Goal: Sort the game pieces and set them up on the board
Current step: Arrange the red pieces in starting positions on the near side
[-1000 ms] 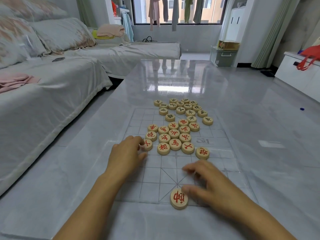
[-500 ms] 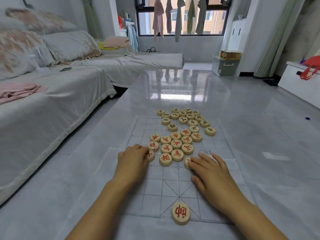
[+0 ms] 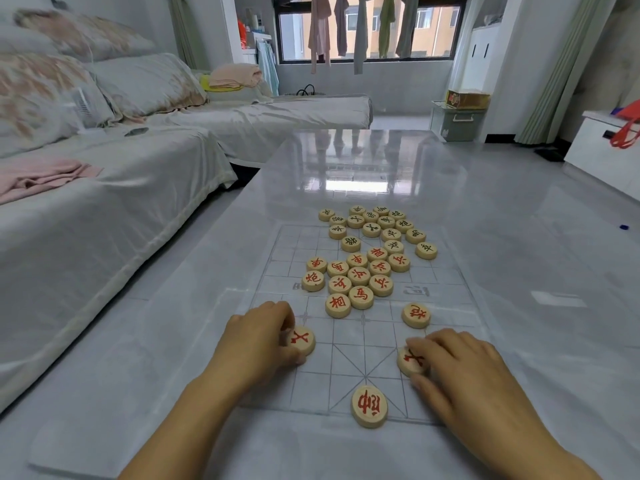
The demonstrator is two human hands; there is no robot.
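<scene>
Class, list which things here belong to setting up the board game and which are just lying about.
In the job: board, red pieces, black pieces, near-edge piece, left hand holding left piece, right hand holding right piece.
Lying about: pink cloth, phone, green box, red bag.

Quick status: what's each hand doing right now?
Left hand: closed, pinching the left red piece.
Right hand: closed, pinching the right red piece.

A home living room.
A covered sofa (image 3: 114,202) with cushions (image 3: 145,81), laundry (image 3: 349,29) hanging at the window, glossy table (image 3: 502,237).
</scene>
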